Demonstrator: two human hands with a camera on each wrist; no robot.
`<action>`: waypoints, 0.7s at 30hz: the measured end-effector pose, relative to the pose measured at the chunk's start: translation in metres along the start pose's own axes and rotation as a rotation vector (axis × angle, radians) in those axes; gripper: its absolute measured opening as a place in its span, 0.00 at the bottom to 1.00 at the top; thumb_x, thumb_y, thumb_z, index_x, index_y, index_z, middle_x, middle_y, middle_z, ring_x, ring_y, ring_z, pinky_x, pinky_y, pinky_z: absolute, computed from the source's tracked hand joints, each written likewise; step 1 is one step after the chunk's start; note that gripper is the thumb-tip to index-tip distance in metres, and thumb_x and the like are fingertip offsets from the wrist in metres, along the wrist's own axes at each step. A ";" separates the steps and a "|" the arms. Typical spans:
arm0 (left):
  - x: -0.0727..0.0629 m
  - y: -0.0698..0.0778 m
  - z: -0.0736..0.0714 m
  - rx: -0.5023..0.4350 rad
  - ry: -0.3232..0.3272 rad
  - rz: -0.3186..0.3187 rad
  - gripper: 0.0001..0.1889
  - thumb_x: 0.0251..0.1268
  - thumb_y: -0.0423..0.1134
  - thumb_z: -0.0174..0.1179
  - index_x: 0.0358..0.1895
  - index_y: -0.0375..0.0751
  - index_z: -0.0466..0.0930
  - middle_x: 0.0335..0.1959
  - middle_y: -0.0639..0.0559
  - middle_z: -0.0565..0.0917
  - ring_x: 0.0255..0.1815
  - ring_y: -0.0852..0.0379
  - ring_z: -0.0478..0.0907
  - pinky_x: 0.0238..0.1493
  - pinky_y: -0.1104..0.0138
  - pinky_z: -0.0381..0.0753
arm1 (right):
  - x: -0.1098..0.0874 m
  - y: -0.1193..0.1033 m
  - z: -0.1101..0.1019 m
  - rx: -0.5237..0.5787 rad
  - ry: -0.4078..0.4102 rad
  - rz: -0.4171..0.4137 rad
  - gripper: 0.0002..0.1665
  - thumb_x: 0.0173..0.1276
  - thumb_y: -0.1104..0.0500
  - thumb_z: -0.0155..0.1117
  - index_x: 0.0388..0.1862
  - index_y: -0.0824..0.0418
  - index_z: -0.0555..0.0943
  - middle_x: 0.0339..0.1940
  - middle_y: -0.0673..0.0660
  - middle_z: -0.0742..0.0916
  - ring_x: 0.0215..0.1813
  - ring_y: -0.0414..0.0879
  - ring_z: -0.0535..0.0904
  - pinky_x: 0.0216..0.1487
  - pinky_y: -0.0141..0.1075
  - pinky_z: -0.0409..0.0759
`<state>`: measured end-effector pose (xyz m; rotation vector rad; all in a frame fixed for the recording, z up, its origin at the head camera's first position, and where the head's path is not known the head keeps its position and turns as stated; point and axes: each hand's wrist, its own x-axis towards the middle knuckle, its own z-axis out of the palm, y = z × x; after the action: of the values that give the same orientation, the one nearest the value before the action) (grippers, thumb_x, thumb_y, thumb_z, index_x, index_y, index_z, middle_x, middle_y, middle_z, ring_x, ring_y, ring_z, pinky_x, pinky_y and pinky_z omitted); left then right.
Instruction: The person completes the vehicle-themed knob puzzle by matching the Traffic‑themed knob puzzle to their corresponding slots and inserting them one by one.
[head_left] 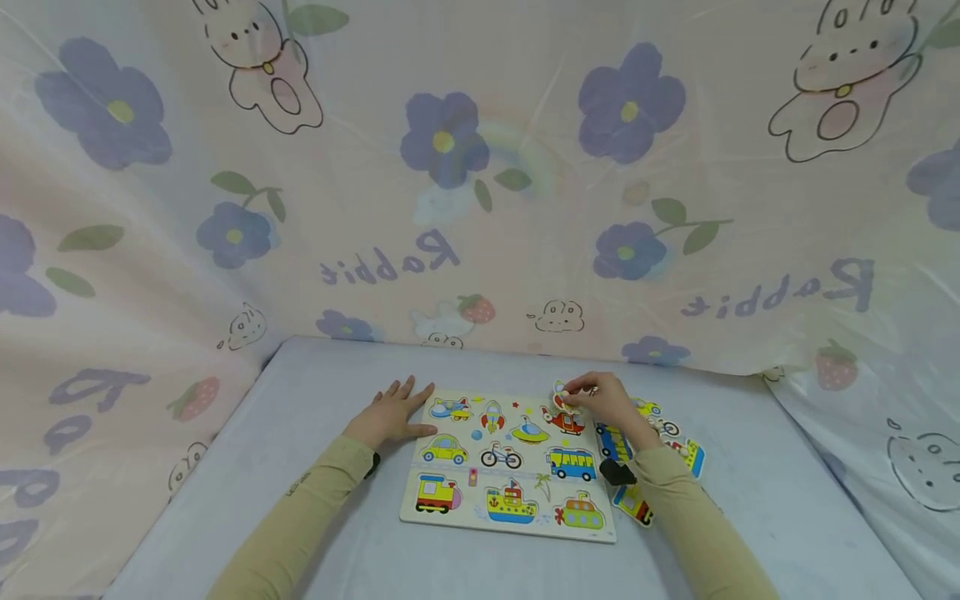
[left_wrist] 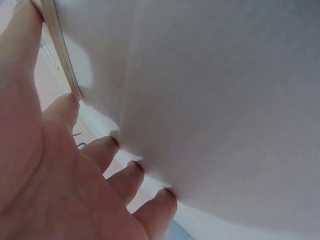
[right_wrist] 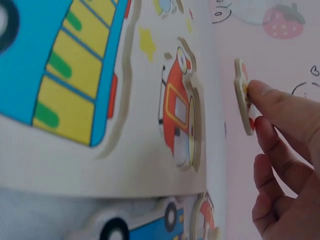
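Right hand (head_left: 606, 407) pinches small piece (head_left: 558, 395) above puzzle board (head_left: 470, 512), near its far right corner. Left hand (head_left: 386, 419), fingers spread, touches board's left edge. Best: brace board, hold piece level, match outline before lowering.

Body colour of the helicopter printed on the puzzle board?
Mainly red; the printed helicopter shows best in the right wrist view.

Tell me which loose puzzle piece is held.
The small, red-marked wooden piece pinched by the right hand; other visible loose pieces lie right of the pale, rectangular puzzle board.
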<state>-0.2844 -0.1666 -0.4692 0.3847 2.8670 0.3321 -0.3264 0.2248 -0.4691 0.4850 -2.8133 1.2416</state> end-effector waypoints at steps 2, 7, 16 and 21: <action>0.001 0.000 0.000 0.006 -0.006 -0.003 0.46 0.59 0.67 0.56 0.76 0.52 0.51 0.76 0.36 0.46 0.74 0.32 0.42 0.69 0.40 0.46 | -0.002 -0.004 0.001 0.009 -0.012 -0.019 0.08 0.61 0.56 0.71 0.39 0.57 0.87 0.35 0.51 0.84 0.39 0.49 0.74 0.35 0.40 0.74; 0.000 0.001 -0.001 0.000 -0.004 -0.004 0.46 0.59 0.66 0.57 0.76 0.51 0.52 0.75 0.35 0.47 0.74 0.32 0.43 0.69 0.39 0.47 | -0.004 -0.010 0.005 0.038 -0.042 -0.037 0.07 0.61 0.56 0.71 0.38 0.55 0.87 0.35 0.50 0.84 0.42 0.50 0.74 0.37 0.42 0.74; 0.000 0.001 0.000 0.002 0.002 -0.005 0.46 0.58 0.67 0.57 0.76 0.52 0.52 0.75 0.35 0.48 0.74 0.32 0.43 0.69 0.39 0.47 | 0.000 -0.021 0.018 0.030 -0.070 -0.080 0.06 0.60 0.55 0.72 0.35 0.54 0.87 0.33 0.48 0.83 0.38 0.47 0.75 0.34 0.39 0.74; 0.001 0.000 0.001 0.003 0.002 -0.004 0.46 0.58 0.67 0.57 0.76 0.52 0.52 0.75 0.35 0.48 0.74 0.32 0.43 0.69 0.39 0.48 | 0.000 -0.031 0.026 0.047 -0.092 -0.100 0.05 0.60 0.57 0.72 0.35 0.54 0.87 0.33 0.48 0.83 0.37 0.47 0.76 0.32 0.39 0.76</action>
<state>-0.2849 -0.1663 -0.4703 0.3788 2.8705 0.3283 -0.3153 0.1866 -0.4648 0.6933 -2.7998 1.3008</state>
